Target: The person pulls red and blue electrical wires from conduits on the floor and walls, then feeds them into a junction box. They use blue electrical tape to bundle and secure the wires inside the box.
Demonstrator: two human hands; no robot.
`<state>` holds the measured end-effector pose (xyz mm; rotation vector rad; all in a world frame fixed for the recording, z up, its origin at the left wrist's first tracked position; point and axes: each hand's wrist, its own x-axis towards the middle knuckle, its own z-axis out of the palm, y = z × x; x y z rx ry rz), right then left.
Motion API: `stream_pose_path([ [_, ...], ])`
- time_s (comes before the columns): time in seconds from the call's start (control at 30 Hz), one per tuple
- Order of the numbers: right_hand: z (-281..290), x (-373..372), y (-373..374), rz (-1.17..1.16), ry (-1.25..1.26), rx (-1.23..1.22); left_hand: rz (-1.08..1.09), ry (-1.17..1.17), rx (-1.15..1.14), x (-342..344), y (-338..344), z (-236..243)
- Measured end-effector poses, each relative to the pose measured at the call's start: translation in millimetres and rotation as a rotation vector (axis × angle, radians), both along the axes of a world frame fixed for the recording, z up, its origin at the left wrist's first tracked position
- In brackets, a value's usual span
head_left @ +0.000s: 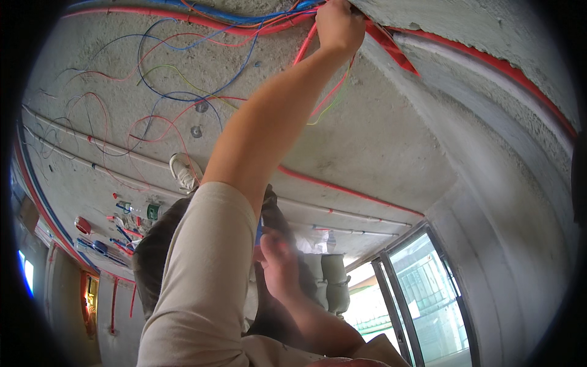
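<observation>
My left hand (339,27) reaches to the top of the picture, fingers closed where red conduit (281,21) and blue conduit (226,15) bundle at the wall's base; what it grips is hidden. My right hand (275,257) is lower, beside my trousered leg, fingers curled at a small blue thing partly behind my left forearm, too hidden to name. Loose red, blue and yellow-green wires (174,70) loop over the concrete floor (379,140) left of my left arm.
My shoe (183,171) stands by white pipes (137,156) along the floor. A green-labelled bottle (147,211), scattered tools (104,248) and a red roll (82,224) lie at left. Stacked sacks (333,281) are behind me. A rough wall (501,232) and glass door (422,287) are at right.
</observation>
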<state>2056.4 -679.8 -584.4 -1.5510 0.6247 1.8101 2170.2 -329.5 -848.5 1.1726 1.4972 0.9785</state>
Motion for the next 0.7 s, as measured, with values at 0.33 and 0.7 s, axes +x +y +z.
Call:
stream_pose_path([
  [0.33, -6, -15, -10, 0.028, -0.118, 0.018, -0.381, 0.567, 0.486, -62, -14, 34],
  [0.7, -9, -37, -21, 0.052, -0.254, -0.010, -0.447, 0.291, -0.517, -113, -146, 122],
])
